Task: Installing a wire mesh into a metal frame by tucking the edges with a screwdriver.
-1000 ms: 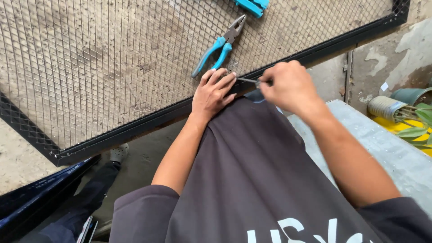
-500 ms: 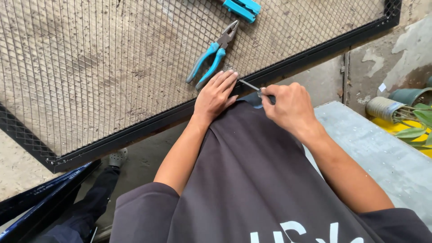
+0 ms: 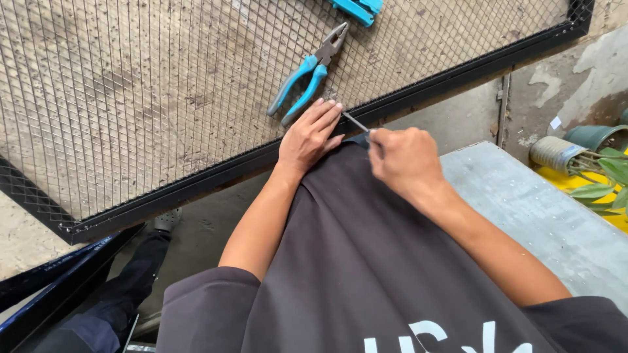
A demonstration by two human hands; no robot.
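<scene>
- Nearest the camera is the person's dark grey shirt (image 3: pixel 366 261), which fills the lower middle of the view, both bare forearms reaching out from it.
- A dark trouser leg and shoe (image 3: pixel 163 221) show at lower left, on the concrete floor beside a dark blue metal bar (image 3: pixel 59 287).
- To the right lies a grey slab (image 3: pixel 523 209); beyond it are a tin can (image 3: pixel 556 153) and a green plant (image 3: pixel 605 180) over something yellow.
- The right hand (image 3: pixel 405 157) is clenched around a thin metal rod (image 3: pixel 356 122), which sticks out toward the upper left, its tip just beside the left fingertips.
- The left hand (image 3: pixel 311 134) lies flat and released, fingers stretched, on the black frame (image 3: pixel 196 180) and lower edge of the wire mesh panel (image 3: pixel 144 85).
- Blue-handled pliers (image 3: pixel 307 75) rest on the mesh just beyond the left fingers, jaws pointing up and right.
- Farther off, at the top edge, another blue tool (image 3: pixel 356 8) is only partly in view.
</scene>
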